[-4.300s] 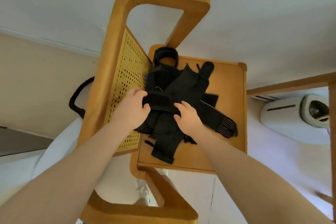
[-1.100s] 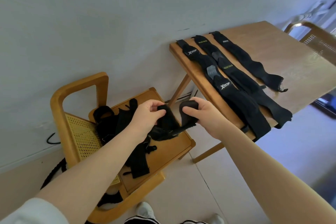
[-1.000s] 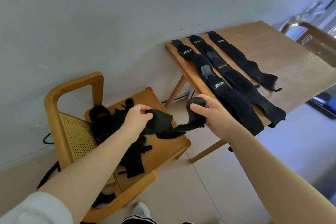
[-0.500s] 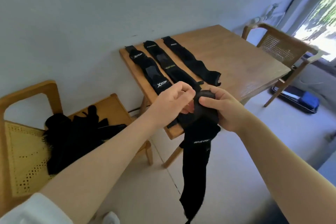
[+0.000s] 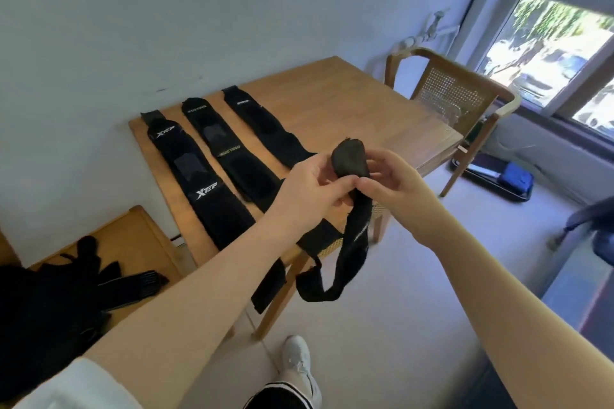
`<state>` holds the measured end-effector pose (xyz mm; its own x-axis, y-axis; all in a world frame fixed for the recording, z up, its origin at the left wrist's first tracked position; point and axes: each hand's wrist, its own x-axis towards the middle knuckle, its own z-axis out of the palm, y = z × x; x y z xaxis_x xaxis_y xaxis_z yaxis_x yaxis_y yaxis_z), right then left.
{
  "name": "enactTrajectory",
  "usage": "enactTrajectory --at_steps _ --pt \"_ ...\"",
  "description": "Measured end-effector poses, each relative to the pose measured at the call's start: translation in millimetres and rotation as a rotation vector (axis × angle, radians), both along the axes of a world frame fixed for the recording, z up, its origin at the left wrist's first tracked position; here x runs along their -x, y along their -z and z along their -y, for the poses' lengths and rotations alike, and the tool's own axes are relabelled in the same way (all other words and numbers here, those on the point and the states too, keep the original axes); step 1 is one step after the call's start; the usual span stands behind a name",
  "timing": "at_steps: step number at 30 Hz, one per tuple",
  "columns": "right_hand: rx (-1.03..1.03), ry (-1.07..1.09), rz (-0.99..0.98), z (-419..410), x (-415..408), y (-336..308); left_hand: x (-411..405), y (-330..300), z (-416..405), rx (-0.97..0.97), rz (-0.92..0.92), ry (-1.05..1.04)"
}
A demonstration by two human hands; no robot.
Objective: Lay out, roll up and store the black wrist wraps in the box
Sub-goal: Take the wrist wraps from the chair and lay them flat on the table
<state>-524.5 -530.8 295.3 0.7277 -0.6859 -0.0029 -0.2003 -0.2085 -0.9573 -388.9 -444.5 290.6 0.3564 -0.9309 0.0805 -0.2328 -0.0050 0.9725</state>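
table's [image 5: 382,109] right half bare, wraps [image 5: 212,183] left

Daylight enters through the large glass window [image 5: 561,43] at right, overexposed; wide-angle bending at edges; lower-right corner blurred.

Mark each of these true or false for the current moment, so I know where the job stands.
1. Three black wrist wraps lie flat side by side on the light wooden table. True.
2. Both hands hold one black wrist wrap in the air. True: the left hand and the right hand pinch it near its top.
3. The held wrap is fully rolled up. False: its long tail hangs loose below the hands.
4. A storage box stands on the table beside the wraps. False: no box is in view.
5. A pile of black straps lies on the wooden chair seat at left. True.
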Motion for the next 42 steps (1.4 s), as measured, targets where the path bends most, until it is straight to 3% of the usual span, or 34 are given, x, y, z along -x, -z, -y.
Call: enactTrajectory --at_steps 3,7,11,14,16,19,26,30,37,39,42 --pt "-0.139 -0.081 -0.071 44 3 11 -19 4 43 0.035 -0.071 -0.012" --pt "-0.044 -0.029 -0.148 100 -24 12 -59 12 93 -0.015 -0.138 -0.057" --pt "0.047 -0.187 -0.230 144 -69 13 -90 23 128 -0.056 -0.159 -0.102" --pt "0.015 -0.232 -0.186 174 -98 11 -114 39 145 -0.100 -0.246 -0.197" --pt "-0.069 -0.257 -0.148 197 -117 10 -138 57 154 -0.187 -0.135 -0.241" --pt "-0.252 -0.370 -0.159 225 -154 24 -176 97 166 -0.461 0.209 -0.261" --pt "-0.572 -0.403 -0.230 269 -235 96 -218 160 200 -0.920 0.766 -0.142" --pt "-0.620 -0.449 -0.290 278 -270 134 -224 172 204 -0.944 0.793 -0.124" --pt "-0.535 -0.355 -0.452 276 -299 170 -241 171 196 -0.930 0.740 -0.027" --pt "-0.368 -0.348 -0.511 272 -302 173 -245 166 195 -0.944 0.702 -0.002" --pt "-0.054 -0.293 -0.589 260 -304 175 -244 161 198 -0.887 0.581 -0.126"
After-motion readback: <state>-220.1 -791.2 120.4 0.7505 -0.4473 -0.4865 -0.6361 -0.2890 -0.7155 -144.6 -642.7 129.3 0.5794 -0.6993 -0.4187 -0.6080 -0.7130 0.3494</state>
